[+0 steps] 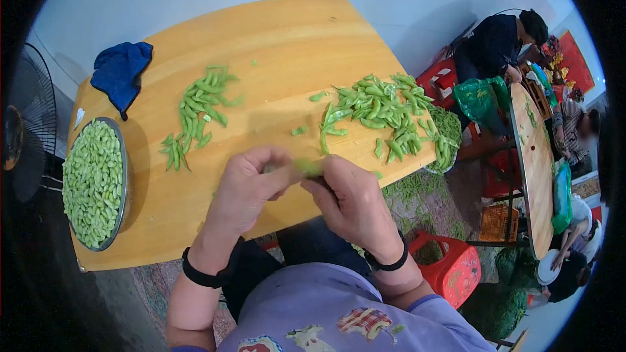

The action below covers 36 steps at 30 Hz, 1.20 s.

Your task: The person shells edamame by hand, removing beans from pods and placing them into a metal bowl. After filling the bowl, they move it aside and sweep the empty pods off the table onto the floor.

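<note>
My left hand (pixel 254 179) and my right hand (pixel 351 195) meet over the near edge of the wooden table (pixel 280 45). Between their fingertips is a green soybean pod (pixel 308 168), blurred by motion; both hands are closed on it. Ahead and to the left lies a loose group of pods (pixel 195 107). A larger heap of pods (pixel 378 104) covers the table's right end, and a single small pod (pixel 298 130) lies just beyond my hands. At the left edge stands a metal bowl (pixel 126 182) full of shelled green beans (pixel 94 179).
A blue cloth (pixel 122 73) lies at the table's far left corner, near a black fan (pixel 29 117). On the right are a basket of pods (pixel 447 133), scattered pods on the floor and a red stool (pixel 450 267). Several people sit around another table (pixel 531 156).
</note>
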### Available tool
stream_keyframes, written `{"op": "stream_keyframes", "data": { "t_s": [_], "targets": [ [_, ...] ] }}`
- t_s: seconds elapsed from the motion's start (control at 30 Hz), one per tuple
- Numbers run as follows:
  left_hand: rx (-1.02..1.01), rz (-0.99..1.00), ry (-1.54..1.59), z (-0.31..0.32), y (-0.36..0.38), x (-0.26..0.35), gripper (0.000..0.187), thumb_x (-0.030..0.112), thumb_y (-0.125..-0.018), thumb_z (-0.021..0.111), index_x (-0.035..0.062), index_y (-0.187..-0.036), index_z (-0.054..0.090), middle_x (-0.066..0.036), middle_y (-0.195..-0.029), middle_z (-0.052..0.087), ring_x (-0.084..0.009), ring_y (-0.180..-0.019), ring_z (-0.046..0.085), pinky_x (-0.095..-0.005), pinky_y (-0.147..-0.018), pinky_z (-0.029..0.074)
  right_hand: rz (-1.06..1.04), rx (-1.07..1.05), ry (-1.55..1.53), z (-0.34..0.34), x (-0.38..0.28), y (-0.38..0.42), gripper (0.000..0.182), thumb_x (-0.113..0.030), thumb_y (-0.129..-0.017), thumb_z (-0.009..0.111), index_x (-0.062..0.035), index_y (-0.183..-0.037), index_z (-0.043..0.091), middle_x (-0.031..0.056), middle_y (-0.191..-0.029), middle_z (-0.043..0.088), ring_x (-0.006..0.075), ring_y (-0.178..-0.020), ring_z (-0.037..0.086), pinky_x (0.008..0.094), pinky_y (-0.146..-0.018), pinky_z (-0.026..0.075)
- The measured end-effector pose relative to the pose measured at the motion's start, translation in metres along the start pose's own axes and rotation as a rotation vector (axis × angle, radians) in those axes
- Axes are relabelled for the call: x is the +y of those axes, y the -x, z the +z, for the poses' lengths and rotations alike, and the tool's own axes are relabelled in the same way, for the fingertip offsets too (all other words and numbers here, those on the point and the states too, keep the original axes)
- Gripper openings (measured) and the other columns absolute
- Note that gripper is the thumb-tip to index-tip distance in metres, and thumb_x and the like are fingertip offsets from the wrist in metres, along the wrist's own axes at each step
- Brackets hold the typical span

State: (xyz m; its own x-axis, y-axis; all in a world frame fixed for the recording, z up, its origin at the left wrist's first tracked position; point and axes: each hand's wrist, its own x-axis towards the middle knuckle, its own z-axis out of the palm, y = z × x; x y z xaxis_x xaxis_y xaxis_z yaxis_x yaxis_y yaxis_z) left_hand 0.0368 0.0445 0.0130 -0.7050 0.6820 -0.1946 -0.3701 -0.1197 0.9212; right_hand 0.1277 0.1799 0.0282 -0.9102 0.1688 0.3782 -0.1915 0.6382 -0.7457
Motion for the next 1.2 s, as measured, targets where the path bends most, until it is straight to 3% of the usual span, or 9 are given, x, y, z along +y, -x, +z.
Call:
{"op": "stream_keyframes", "data": {
  "t_s": [0.07, 0.17, 0.3, 0.6, 0.87, 1.0, 1.07, 1.13, 1.2],
  "targets": [
    [0.006, -0.041, 0.063, -0.002, 0.002, 0.002, 0.005, 0.008, -0.079, 0.062, 0.005, -0.079, 0.058, 0.004, -0.06, 0.049, -0.0029, -0.049, 0.038, -0.0182, -0.042, 0.025, -0.047, -0.021, 0.035, -0.002, 0.005, -0.001, 0.016, -0.009, -0.08, 0.061, 0.0021, -0.089, 0.054, 0.0088, -0.066, 0.055, 0.0144, -0.056, 0.053, 0.0281, -0.051, 0.043],
    [0.028, -0.093, 0.2, -0.003, 0.0, -0.002, 0.005, 0.006, -0.078, 0.063, 0.0055, -0.078, 0.058, 0.004, -0.06, 0.048, -0.0033, -0.049, 0.039, -0.0184, -0.042, 0.025, 0.517, -0.218, -0.706, -0.004, 0.012, -0.003, 0.014, -0.012, -0.087, 0.054, 0.0004, -0.094, 0.054, 0.0011, -0.068, 0.053, 0.0056, -0.055, 0.046, 0.0207, -0.046, 0.037],
    [0.098, -0.093, 0.281, -0.001, -0.001, -0.01, 0.007, 0.005, -0.076, 0.064, 0.0057, -0.078, 0.057, 0.003, -0.059, 0.048, -0.0042, -0.048, 0.039, -0.0183, -0.042, 0.024, 0.574, -0.259, -0.94, -0.003, 0.025, 0.0, 0.016, -0.011, -0.087, 0.053, -0.0009, -0.099, 0.053, 0.0007, -0.069, 0.054, 0.0034, -0.053, 0.043, 0.0182, -0.043, 0.033],
    [0.115, -0.061, 0.175, 0.005, 0.003, -0.007, 0.005, 0.003, -0.075, 0.064, 0.0049, -0.076, 0.059, 0.002, -0.058, 0.049, -0.0047, -0.048, 0.039, -0.0192, -0.042, 0.026, 0.402, -0.261, -0.664, -0.003, 0.021, 0.002, 0.014, -0.008, -0.085, 0.055, 0.0004, -0.096, 0.054, -0.0005, -0.068, 0.052, 0.0034, -0.051, 0.041, 0.0172, -0.042, 0.03],
    [-0.109, -0.163, 0.424, -0.009, -0.004, -0.02, 0.005, 0.006, -0.077, 0.063, 0.0044, -0.079, 0.058, 0.0, -0.064, 0.052, -0.006, -0.05, 0.04, -0.0181, -0.043, 0.027, 0.717, -0.41, -1.499, -0.006, 0.035, 0.003, 0.013, -0.007, -0.082, 0.058, -0.0001, -0.093, 0.056, -0.0015, -0.065, 0.051, 0.0039, -0.052, 0.044, 0.0165, -0.045, 0.033],
    [-0.014, -0.206, 0.382, 0.002, -0.004, -0.019, 0.017, 0.016, -0.078, 0.065, 0.004, -0.086, 0.056, -0.003, -0.07, 0.055, -0.0071, -0.05, 0.042, -0.0164, -0.044, 0.031, 0.645, -0.071, -0.804, 0.007, 0.016, 0.007, 0.011, -0.006, -0.082, 0.057, 0.0003, -0.09, 0.056, 0.0006, -0.066, 0.053, 0.0062, -0.051, 0.046, 0.0174, -0.046, 0.035],
    [-0.026, -0.13, 0.256, 0.005, -0.006, -0.023, 0.016, 0.015, -0.079, 0.064, 0.0038, -0.085, 0.055, -0.002, -0.069, 0.054, -0.0069, -0.051, 0.043, -0.0167, -0.043, 0.031, 0.265, 0.022, -0.189, 0.011, 0.013, 0.011, 0.008, -0.007, -0.082, 0.057, -0.0012, -0.088, 0.058, -0.0003, -0.066, 0.054, 0.0057, -0.052, 0.047, 0.0177, -0.046, 0.036],
    [-0.019, -0.053, 0.118, 0.006, -0.004, -0.022, 0.014, 0.015, -0.08, 0.063, 0.0037, -0.084, 0.055, -0.002, -0.068, 0.053, -0.0067, -0.051, 0.043, -0.0169, -0.043, 0.031, 0.126, 0.063, -0.175, 0.011, 0.013, 0.011, 0.009, -0.007, -0.082, 0.057, -0.0017, -0.089, 0.057, -0.0008, -0.065, 0.053, 0.004, -0.053, 0.046, 0.0172, -0.046, 0.036],
    [0.011, -0.067, 0.098, 0.009, -0.001, -0.018, 0.012, 0.012, -0.08, 0.062, 0.0035, -0.082, 0.054, -0.001, -0.067, 0.053, -0.006, -0.052, 0.045, -0.0172, -0.043, 0.031, 0.632, -0.08, -0.687, -0.005, 0.002, 0.007, 0.009, -0.008, -0.083, 0.057, -0.0021, -0.09, 0.056, -0.0011, -0.065, 0.053, 0.0028, -0.051, 0.045, 0.0167, -0.044, 0.034]
  ]
}}
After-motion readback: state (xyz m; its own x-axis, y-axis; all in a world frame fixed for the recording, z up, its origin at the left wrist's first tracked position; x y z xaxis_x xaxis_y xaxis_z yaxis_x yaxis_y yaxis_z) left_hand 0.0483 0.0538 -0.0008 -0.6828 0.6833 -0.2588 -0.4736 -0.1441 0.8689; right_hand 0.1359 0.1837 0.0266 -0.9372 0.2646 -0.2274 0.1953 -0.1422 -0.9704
